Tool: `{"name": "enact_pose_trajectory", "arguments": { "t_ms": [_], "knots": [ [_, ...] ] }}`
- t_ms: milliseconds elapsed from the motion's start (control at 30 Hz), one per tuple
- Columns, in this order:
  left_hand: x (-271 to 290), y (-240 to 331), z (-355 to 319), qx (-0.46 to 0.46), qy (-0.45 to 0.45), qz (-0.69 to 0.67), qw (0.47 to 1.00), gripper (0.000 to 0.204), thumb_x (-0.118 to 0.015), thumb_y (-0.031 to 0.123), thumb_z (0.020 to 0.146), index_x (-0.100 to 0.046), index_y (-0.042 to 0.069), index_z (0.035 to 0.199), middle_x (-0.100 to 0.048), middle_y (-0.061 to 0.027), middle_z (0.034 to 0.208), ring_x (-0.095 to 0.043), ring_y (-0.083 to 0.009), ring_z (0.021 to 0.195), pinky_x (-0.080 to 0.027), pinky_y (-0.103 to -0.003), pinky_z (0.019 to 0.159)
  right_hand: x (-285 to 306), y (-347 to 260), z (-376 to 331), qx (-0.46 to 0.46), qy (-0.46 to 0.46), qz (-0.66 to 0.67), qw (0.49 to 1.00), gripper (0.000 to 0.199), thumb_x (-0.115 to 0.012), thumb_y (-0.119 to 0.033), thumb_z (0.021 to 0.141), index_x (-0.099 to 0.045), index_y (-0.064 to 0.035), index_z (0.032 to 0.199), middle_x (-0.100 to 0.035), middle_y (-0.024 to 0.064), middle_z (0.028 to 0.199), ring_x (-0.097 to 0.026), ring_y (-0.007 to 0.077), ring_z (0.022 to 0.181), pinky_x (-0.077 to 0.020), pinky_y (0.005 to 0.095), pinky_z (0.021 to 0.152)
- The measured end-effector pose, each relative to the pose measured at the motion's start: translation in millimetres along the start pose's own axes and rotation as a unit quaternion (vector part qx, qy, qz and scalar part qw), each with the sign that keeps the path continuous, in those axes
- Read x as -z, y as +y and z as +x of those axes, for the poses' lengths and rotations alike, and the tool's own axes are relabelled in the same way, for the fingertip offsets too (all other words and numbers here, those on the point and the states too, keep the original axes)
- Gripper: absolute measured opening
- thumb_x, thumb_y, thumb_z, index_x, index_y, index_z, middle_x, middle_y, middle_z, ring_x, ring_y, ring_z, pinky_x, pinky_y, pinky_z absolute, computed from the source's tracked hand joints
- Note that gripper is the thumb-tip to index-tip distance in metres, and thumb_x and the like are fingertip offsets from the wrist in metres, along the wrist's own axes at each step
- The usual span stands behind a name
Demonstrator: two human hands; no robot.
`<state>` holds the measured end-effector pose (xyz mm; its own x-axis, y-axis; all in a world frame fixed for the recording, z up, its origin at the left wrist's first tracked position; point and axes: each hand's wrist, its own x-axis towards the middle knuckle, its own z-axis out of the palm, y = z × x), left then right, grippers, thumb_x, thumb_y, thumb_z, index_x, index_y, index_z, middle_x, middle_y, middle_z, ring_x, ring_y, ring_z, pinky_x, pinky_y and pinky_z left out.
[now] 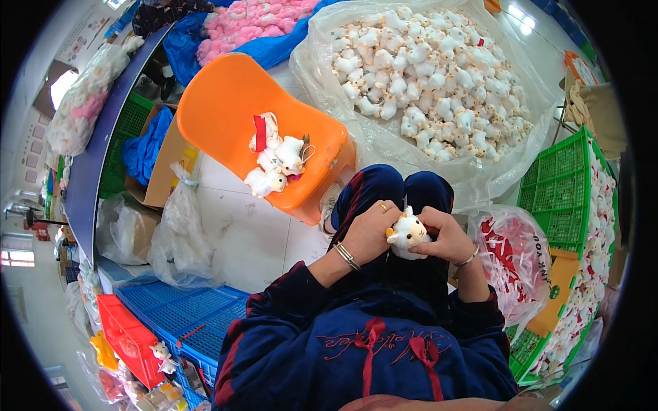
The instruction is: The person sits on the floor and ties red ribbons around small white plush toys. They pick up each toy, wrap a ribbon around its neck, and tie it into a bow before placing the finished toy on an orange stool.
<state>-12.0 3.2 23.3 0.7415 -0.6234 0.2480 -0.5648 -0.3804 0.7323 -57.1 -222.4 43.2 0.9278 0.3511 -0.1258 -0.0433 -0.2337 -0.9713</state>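
Observation:
Above my lap I hold a small white plush sheep [409, 231] with orange horns, its face turned up toward me. My left hand [367, 234], with a ring and bracelets, grips it from the left by the horn side. On the other side my right hand [451, 237] has its thumb and fingers closed on the body. Some fingertips are hidden behind the toy. In front of me to the left, an orange chair [221, 96] carries several white plush toys [282, 156] and a strip of red ribbon [260, 133].
A large clear plastic sheet [312, 58] holds a heap of white plush toys [439, 82] ahead. To the right stand a bag of red and white pieces [504, 257] and green crates [556, 188]. Blue crates [181, 312] and a plastic bag [181, 236] lie left.

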Motion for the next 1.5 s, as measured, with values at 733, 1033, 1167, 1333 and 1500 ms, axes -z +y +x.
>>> {"name": "enact_pose_trajectory", "arguments": {
  "t_ms": [733, 1033, 1167, 1333, 1500],
  "knots": [
    [-0.7, 11.7, -3.8, 0.117, -0.01, -0.032, 0.993, 0.035, -0.068, 0.003, 0.082, -0.067, 0.003, 0.116, -0.066, -0.0106, 0.119, -0.064, -0.0304, 0.114, -0.054, -0.039, 0.093, 0.6, -3.5, 0.8, -0.013, 0.067, -0.145, 0.987, 0.041, -0.087, -0.021, 0.073, -0.071, -0.0014, 0.105, -0.061, 0.0044, 0.086, -0.059, 0.0153, 0.073, -0.048, 0.0283, 0.068],
    [-11.8, -12.2, 2.1, 0.045, -0.009, -0.118, 0.992, 0.026, -0.066, 0.003, 0.081, -0.066, 0.0, 0.106, -0.065, -0.0166, 0.108, -0.065, -0.0377, 0.097, -0.054, -0.041, 0.087, -9.5, -11.2, 5.4, -0.038, 0.125, -0.029, 0.991, 0.039, -0.085, -0.016, 0.076, -0.07, -0.0002, 0.109, -0.068, 0.003, 0.088, -0.063, 0.0093, 0.078, -0.0511, 0.0251, 0.071],
    [11.0, -6.5, 9.9, 0.031, -0.049, -0.178, 0.982, 0.026, -0.066, 0.006, 0.082, -0.066, 0.001, 0.108, -0.064, -0.0139, 0.101, -0.066, -0.0288, 0.092, -0.054, -0.035, 0.081, -9.7, -2.4, 6.6, -0.027, 0.151, -0.039, 0.987, 0.04, -0.086, -0.017, 0.077, -0.07, 0.0002, 0.11, -0.074, 0.0061, 0.093, -0.068, 0.0101, 0.083, -0.0549, 0.0272, 0.076],
    [4.3, -9.2, 17.5, 0.194, -0.042, -0.232, 0.952, 0.036, -0.073, 0.028, 0.085, -0.07, -0.001, 0.107, -0.072, -0.02, 0.097, -0.073, -0.0324, 0.089, -0.056, -0.039, 0.079, -10.3, -9.3, 19.6, -0.021, 0.148, -0.195, 0.969, 0.041, -0.082, -0.025, 0.079, -0.068, -0.0026, 0.111, -0.07, 0.0146, 0.09, -0.07, 0.0288, 0.081, -0.0539, 0.0362, 0.073],
    [-1.1, -10.1, 29.0, 0.218, -0.025, -0.134, 0.966, 0.042, -0.073, 0.035, 0.086, -0.072, -0.001, 0.106, -0.075, -0.0218, 0.093, -0.074, -0.0342, 0.087, -0.057, -0.04, 0.078, 0.8, -4.5, 24.7, -0.051, 0.103, -0.122, 0.986, 0.047, -0.08, -0.026, 0.081, -0.068, 0.0023, 0.116, -0.072, 0.0171, 0.096, -0.071, 0.0267, 0.085, -0.0549, 0.0357, 0.077]
  ]
}}
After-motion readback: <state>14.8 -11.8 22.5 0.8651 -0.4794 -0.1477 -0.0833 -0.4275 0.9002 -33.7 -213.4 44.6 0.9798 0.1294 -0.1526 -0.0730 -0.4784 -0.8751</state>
